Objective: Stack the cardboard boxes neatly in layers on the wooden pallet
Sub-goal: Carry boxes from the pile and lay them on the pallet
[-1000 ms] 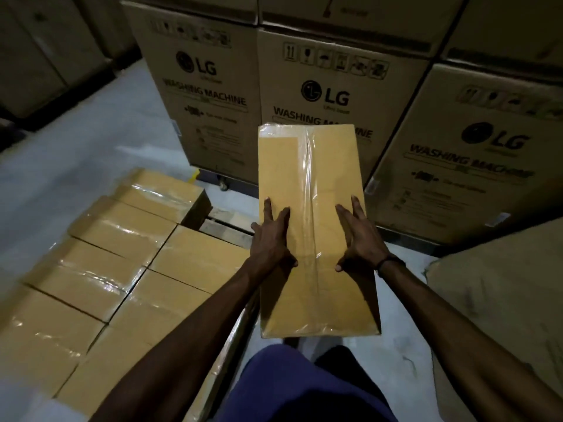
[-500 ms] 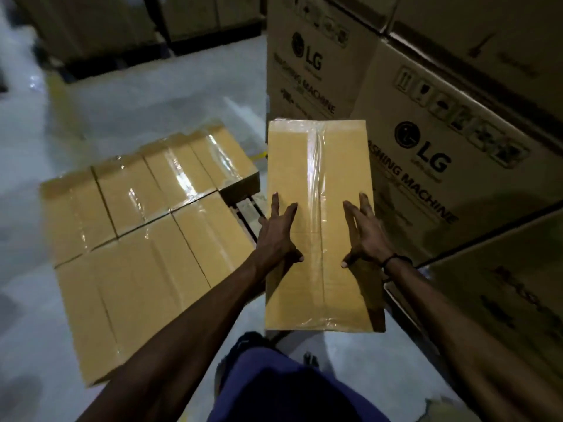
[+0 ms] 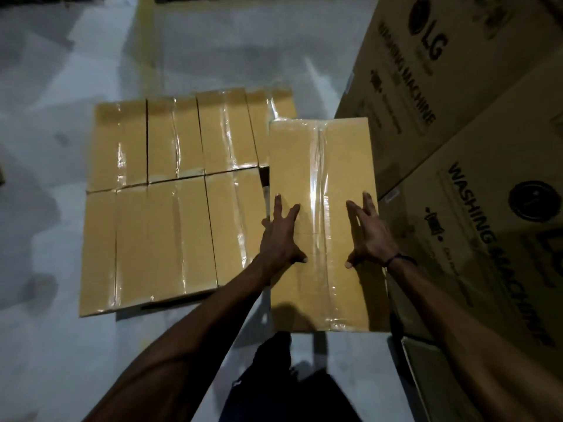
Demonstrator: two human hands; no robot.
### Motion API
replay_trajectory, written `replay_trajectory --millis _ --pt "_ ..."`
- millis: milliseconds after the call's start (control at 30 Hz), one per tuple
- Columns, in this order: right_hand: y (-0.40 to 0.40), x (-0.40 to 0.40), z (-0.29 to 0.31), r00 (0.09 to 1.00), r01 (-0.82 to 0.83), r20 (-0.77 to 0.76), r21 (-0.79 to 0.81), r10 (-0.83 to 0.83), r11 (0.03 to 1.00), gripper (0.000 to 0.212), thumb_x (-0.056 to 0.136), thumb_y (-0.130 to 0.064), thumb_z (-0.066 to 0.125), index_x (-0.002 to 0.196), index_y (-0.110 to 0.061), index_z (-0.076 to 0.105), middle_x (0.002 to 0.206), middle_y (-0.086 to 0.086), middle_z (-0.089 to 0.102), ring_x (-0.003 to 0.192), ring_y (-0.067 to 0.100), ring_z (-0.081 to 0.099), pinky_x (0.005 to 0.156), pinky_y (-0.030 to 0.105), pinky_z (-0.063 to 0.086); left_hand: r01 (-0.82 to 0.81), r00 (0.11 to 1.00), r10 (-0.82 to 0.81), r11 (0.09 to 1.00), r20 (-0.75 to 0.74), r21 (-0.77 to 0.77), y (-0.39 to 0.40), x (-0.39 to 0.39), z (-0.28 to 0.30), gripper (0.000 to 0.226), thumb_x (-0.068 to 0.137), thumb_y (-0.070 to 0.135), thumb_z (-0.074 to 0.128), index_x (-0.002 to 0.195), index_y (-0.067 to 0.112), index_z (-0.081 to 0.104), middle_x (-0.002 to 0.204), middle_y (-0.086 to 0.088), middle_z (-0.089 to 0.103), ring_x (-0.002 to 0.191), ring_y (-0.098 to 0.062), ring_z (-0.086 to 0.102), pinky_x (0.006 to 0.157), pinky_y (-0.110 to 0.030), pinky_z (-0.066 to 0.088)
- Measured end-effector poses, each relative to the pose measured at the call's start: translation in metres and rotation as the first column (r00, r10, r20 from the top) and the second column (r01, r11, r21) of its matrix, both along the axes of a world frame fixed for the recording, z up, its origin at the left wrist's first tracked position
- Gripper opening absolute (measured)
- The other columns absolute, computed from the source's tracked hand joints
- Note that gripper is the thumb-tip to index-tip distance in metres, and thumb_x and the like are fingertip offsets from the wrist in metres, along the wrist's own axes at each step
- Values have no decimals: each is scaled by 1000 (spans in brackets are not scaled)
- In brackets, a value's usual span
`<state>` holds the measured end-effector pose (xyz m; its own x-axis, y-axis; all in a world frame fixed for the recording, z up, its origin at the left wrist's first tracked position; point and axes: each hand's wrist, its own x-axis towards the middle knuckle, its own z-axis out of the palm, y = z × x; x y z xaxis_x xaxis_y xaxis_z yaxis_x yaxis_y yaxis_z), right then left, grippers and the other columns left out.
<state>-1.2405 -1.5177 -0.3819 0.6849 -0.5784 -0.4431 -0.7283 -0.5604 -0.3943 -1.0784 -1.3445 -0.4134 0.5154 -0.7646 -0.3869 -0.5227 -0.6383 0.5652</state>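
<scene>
Both hands lie flat on the top face of one long cardboard box (image 3: pixel 326 226), fingers straight and spread rather than curled round anything. The left hand (image 3: pixel 281 239) rests on the box's left half with its fingertips toward the far end, its outer fingers reaching the left edge; the right hand (image 3: pixel 370 236) mirrors it on the right half, close to the right edge, with a dark band (image 3: pixel 399 258) round its wrist. Each thumb points inward toward the strip of clear tape (image 3: pixel 318 190) that runs lengthwise down the middle of the box and catches the light. Whether anything supports the box from below cannot be told, since its underside is hidden. The box sits out in front of the person, its far left corner overlapping in view the right edge of a layer of boxes (image 3: pixel 170 202) just to its left. That layer is made of the same taped cartons laid side by side in two rows, their tops level; the pallet under them is almost wholly hidden. On the right, just beside the held box, stand large washing machine cartons (image 3: pixel 457 123) printed with dark lettering and a logo. A grey concrete floor (image 3: pixel 45 86) spreads round the layer, and the person's dark trousers (image 3: pixel 292 385) show at the bottom.
</scene>
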Motion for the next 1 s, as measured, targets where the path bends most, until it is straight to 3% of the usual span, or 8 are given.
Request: replay_trajectory --millis 367,567,700,800,1000 --pt "-99 56 -195 992 -101 -70 46 105 994 162 31 -36 105 162 -39 10 167 -12 -27 153 44 10 117 64 24 -40 995 55 986 -87 160 -85 54 -164 143 52 31 103 162 35 12 167 -1 -27 145 -56 19 106 -60 45" --pt "-139 72 -291 984 -165 -58 67 169 984 159 36 -35 105 163 -36 9 166 -11 -29 154 43 4 117 64 24 -59 995 58 998 80 8 -102 53 -274 136 53 43 100 163 22 23 170 -20 -8 129 -59 45 97 -55 52" --pt "-159 83 -345 977 -205 -39 78 209 976 159 36 -36 105 162 -39 8 165 -16 -30 152 47 9 114 68 32 -115 993 115 993 40 -7 -115 63 -328 134 55 39 100 163 25 21 169 -19 -13 133 -59 40 102 -53 49" --pt "-165 94 -378 975 -218 -20 77 220 973 160 36 -36 105 163 -38 8 165 -15 -30 152 47 10 115 67 29 -139 989 139 990 49 -7 -119 72 -361 133 55 37 101 163 27 23 167 -24 -16 132 -60 41 102 -51 50" --pt "-171 106 -434 967 -253 12 84 253 964 163 34 -36 106 163 -38 7 166 -12 -30 151 47 15 112 65 35 -235 972 235 972 -2 11 -124 84 -406 128 55 27 101 161 29 29 166 -28 -11 139 -60 30 107 -61 44"
